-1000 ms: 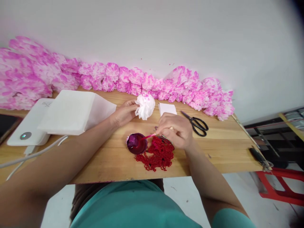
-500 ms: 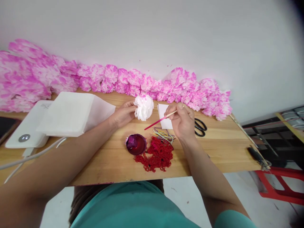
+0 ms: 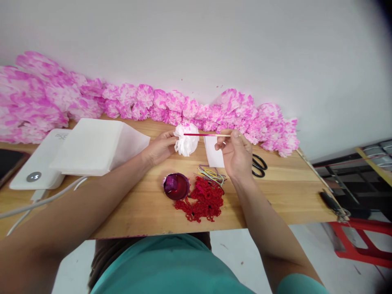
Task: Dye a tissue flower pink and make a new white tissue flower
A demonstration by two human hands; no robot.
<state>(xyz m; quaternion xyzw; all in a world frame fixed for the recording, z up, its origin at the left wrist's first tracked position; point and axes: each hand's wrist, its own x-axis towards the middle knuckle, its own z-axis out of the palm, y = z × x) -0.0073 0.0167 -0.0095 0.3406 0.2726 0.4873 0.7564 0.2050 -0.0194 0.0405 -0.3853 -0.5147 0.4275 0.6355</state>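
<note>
My left hand (image 3: 159, 148) pinches a white tissue-paper flower (image 3: 186, 140) above the wooden table (image 3: 281, 192). A thin paintbrush (image 3: 206, 134) lies level in the closed fingers of my right hand (image 3: 235, 153), its red-stained tip touching the top of the flower. Below the flower, a small dish of magenta dye (image 3: 175, 185) sits on the table beside a heap of red yarn (image 3: 204, 201) and a few coloured rubber bands (image 3: 212, 174). A folded white paper piece (image 3: 212, 152) lies behind my right hand.
A long row of pink-dyed paper flowers (image 3: 196, 108) lines the wall. At left are a stack of white tissue (image 3: 92, 145), a white device (image 3: 36, 161) and its cable (image 3: 39, 200). Black scissors (image 3: 259, 162) lie right of my hand. A red stool (image 3: 364, 239) stands at right.
My right hand lifted the brush out of the dye dish, carried it up and to the right, then levelled it so its tip reaches the flower. The left hand barely moved.
</note>
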